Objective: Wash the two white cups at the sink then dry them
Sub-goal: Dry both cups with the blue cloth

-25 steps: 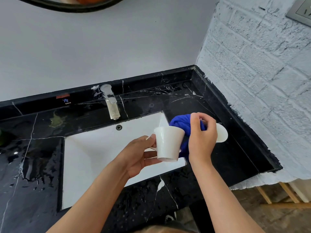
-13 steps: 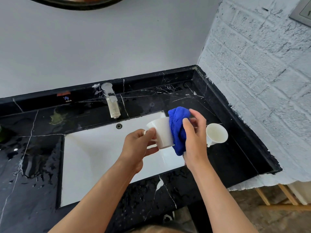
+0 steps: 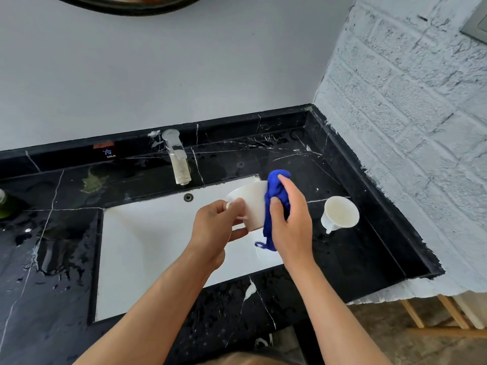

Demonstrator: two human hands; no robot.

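While the left hand (image 3: pixel 216 227) grips a white cup (image 3: pixel 251 204) by its handle above the white sink (image 3: pixel 147 248), the right hand (image 3: pixel 290 222) curls around a blue cloth (image 3: pixel 275 196) and presses it against the side of that cup facing it. To the right of the right hand, near but not touching, the second white cup (image 3: pixel 340 214) sits on the wet black table (image 3: pixel 355 254), tilted with its mouth toward the camera and its handle at the lower left.

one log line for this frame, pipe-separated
phase: drying | left hand: holds white cup over sink | right hand: presses blue cloth on cup | second cup: upright, countertop
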